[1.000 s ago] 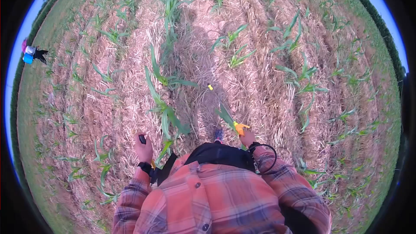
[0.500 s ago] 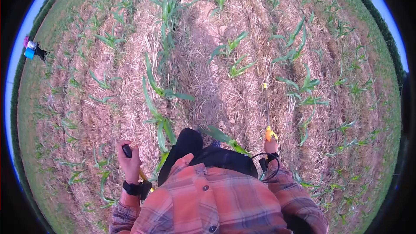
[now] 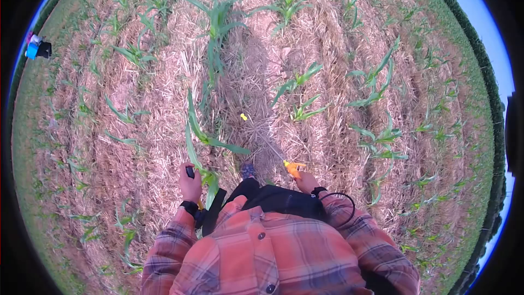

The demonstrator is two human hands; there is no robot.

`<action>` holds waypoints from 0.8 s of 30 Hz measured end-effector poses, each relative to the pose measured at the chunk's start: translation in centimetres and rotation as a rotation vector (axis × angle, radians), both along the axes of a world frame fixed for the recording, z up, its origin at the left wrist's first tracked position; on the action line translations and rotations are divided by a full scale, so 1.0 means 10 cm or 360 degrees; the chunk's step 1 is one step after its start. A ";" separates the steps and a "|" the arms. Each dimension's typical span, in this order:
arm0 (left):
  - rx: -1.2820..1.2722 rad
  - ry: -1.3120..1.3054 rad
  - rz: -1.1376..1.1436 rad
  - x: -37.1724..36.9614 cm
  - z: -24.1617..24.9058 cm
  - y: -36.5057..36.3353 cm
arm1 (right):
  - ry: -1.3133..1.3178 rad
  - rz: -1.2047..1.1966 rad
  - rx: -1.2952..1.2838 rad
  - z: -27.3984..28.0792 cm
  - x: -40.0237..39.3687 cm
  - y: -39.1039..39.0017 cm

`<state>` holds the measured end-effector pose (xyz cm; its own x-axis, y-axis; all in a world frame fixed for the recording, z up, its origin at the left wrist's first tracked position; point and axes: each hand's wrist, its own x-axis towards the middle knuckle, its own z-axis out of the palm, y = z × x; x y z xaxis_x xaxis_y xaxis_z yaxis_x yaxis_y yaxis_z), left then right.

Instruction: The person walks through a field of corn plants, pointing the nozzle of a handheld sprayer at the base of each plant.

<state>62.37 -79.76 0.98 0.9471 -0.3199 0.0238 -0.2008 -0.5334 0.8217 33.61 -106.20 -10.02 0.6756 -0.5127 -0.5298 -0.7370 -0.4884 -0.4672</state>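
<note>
My left hand (image 3: 190, 184) is closed around a dark-tipped handle (image 3: 190, 172), beside a green plant (image 3: 210, 177) at lower centre-left. A yellow part of something shows just below that hand. In front of my body, my right hand (image 3: 307, 182) grips an orange-yellow spray handle (image 3: 293, 168). From the handle a thin wand (image 3: 271, 146) reaches up and left over the straw, and its yellow tip (image 3: 243, 116) hangs between two plant rows. A dark hose loops beside my right wrist.
Rows of young green plants (image 3: 216, 19) grow in straw-covered soil (image 3: 174, 120). One shoe (image 3: 248, 171) shows below the wand. A person with something blue (image 3: 33, 50) is far off at the left edge. Trees line the field's edge.
My right hand has moved left and slightly up, swinging the wand tip left across the row gap. My left hand has moved right and up. A shoe has come into view.
</note>
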 end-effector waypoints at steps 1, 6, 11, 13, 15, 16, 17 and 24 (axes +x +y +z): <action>0.0003 0.0003 0.0000 0.06 0.01 -0.01 | 0.0003 0.0000 0.0003 0.15 0.18 0.00; 0.0156 0.0089 0.0070 0.33 0.08 -0.15 | -0.0160 0.0377 0.0178 0.52 0.78 -0.06; -0.0340 0.0600 0.0116 0.50 0.73 -0.11 | -0.0020 0.0383 0.0476 0.65 1.07 -0.16; -0.0517 0.0565 0.0171 0.48 1.14 0.01 | -0.0049 0.0423 0.0418 0.59 1.11 -0.28; -0.0531 0.0492 0.0151 0.48 1.39 0.06 | -0.0021 0.0368 0.0421 0.60 1.14 -0.36; -0.0526 0.0476 0.0169 0.48 1.39 -0.03 | 0.0037 0.0335 0.0462 0.64 1.19 -0.44; -0.0525 0.0452 0.0183 0.52 1.37 -0.16 | 0.0029 0.0343 0.0463 0.61 1.23 -0.54; 0.0079 -0.0057 0.0001 0.89 0.41 -1.26 | -0.0002 0.0019 0.0035 0.10 1.16 -1.34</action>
